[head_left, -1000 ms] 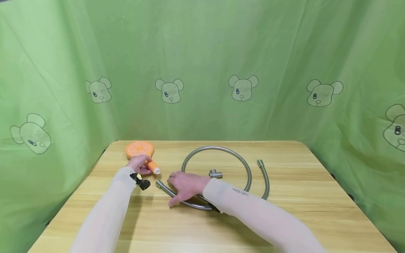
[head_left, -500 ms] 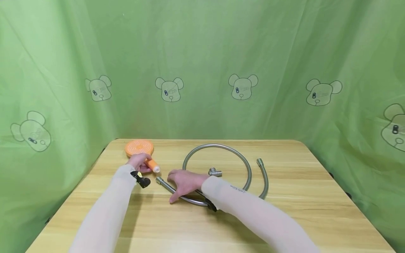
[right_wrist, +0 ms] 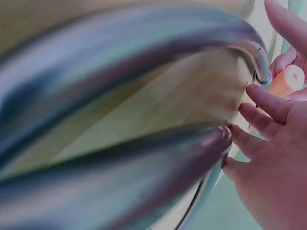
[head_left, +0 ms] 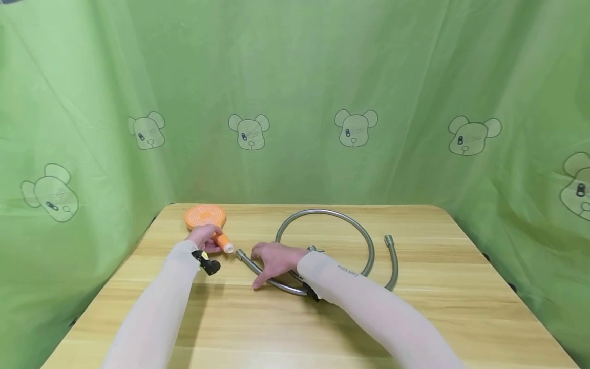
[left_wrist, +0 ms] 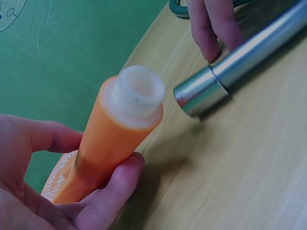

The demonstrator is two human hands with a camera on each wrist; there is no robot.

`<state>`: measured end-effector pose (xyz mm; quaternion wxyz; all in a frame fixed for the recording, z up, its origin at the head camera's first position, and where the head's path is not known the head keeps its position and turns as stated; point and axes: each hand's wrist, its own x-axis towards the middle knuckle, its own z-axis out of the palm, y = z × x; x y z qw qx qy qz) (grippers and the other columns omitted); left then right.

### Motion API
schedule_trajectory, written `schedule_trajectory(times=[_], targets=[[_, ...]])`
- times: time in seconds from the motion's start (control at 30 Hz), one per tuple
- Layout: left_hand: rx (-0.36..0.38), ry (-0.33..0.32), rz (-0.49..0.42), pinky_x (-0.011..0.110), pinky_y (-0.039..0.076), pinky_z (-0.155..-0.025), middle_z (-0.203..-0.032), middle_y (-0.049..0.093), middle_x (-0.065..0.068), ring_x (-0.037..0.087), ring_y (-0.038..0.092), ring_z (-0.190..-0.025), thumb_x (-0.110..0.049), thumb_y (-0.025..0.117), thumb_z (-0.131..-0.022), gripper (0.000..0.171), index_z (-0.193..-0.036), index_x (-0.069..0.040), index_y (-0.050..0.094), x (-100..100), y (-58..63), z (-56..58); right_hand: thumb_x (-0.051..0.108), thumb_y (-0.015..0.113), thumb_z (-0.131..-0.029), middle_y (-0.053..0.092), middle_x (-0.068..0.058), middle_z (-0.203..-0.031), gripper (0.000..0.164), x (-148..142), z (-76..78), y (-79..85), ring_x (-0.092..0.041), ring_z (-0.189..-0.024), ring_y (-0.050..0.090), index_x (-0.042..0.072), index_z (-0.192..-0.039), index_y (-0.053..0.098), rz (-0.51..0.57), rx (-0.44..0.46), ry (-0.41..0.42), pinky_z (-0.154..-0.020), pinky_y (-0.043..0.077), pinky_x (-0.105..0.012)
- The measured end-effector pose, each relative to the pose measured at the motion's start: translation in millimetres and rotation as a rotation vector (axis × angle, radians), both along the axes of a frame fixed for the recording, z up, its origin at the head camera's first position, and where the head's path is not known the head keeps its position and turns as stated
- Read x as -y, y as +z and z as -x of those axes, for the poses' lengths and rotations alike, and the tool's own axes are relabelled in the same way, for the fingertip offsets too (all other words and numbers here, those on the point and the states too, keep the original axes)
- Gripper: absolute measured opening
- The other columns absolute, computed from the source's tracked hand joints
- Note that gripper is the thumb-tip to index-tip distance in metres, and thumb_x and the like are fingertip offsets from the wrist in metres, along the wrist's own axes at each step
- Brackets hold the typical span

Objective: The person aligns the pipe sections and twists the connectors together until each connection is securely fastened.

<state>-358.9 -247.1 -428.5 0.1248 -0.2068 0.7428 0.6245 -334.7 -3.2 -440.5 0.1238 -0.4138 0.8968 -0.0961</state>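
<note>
An orange hand shower (head_left: 205, 216) lies at the table's back left, spray face up. My left hand (head_left: 205, 238) holds its handle between thumb and fingers; in the left wrist view the white hollow end (left_wrist: 139, 93) points out past the fingertips. Just to the right is the metal end fitting (left_wrist: 201, 93) of a grey shower hose (head_left: 325, 210), apart from the handle. Spread over that stretch of hose, my right hand (head_left: 277, 259) has thumb and fingers on either side. Its fingers (right_wrist: 266, 103) look fairly straight in the right wrist view, tips close to the hose.
The hose loops across the middle of the wooden table (head_left: 258, 338), its other end fitting (head_left: 388, 239) lying to the right. A small metal tee fitting (head_left: 314, 249) sits inside the loop, partly behind the right sleeve. Green curtains (head_left: 295, 66) surround the table.
My right hand and the near hose end have shifted a little farther back and rightward, and the sleeve now covers more of the tee fitting. My left hand keeps its hold on the hand shower.
</note>
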Motion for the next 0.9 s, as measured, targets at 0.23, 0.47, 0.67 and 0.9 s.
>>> schedule_trajectory(times=[0.23, 0.47, 0.67, 0.9], targets=[[-0.001, -0.004, -0.003, 0.028, 0.063, -0.078, -0.074, 0.058, 0.01, 0.015, 0.062, -0.06, -0.008, 0.054, -0.094, 0.015, -0.103, 0.002, 0.05, -1.8, 1.7, 0.6, 0.059, 0.079, -0.078, 0.06, 0.0, -0.128, 0.071, -0.5, 1.1, 0.9, -0.011, -0.102, 0.058, 0.012, -0.129, 0.064, 0.007, -0.047, 0.017, -0.091, 0.051, -0.025], [0.003, 0.0, -0.009, 0.026, 0.063, -0.071, -0.074, 0.059, 0.01, 0.016, 0.063, -0.059, -0.008, 0.054, -0.094, 0.014, -0.102, 0.003, 0.05, -0.7, -1.8, 3.8, 0.05, 0.08, -0.081, 0.058, -0.001, -0.135, 0.065, 1.5, 1.8, -3.5, -0.016, -0.115, 0.058, 0.013, -0.131, 0.064, 0.0, -0.075, -0.002, -0.1, 0.05, -0.029], [-0.002, 0.006, -0.012, 0.027, 0.063, -0.072, -0.075, 0.058, 0.011, 0.016, 0.062, -0.06, -0.007, 0.054, -0.093, 0.013, -0.101, 0.002, 0.05, -2.6, 0.4, 2.8, 0.043, 0.083, -0.08, 0.057, -0.004, -0.138, 0.062, 1.5, 2.8, -6.6, -0.018, -0.121, 0.057, 0.012, -0.13, 0.065, 0.045, -0.068, -0.025, -0.107, 0.047, -0.031], [0.009, 0.01, -0.029, 0.026, 0.063, -0.07, -0.072, 0.059, 0.012, 0.017, 0.063, -0.059, -0.007, 0.054, -0.094, 0.014, -0.102, 0.003, 0.049, -2.5, -0.7, 2.5, 0.033, 0.085, -0.079, 0.056, -0.005, -0.14, 0.057, 1.2, -0.6, -7.2, -0.022, -0.127, 0.053, 0.012, -0.128, 0.066, 0.103, -0.001, -0.061, -0.112, 0.043, -0.033]])
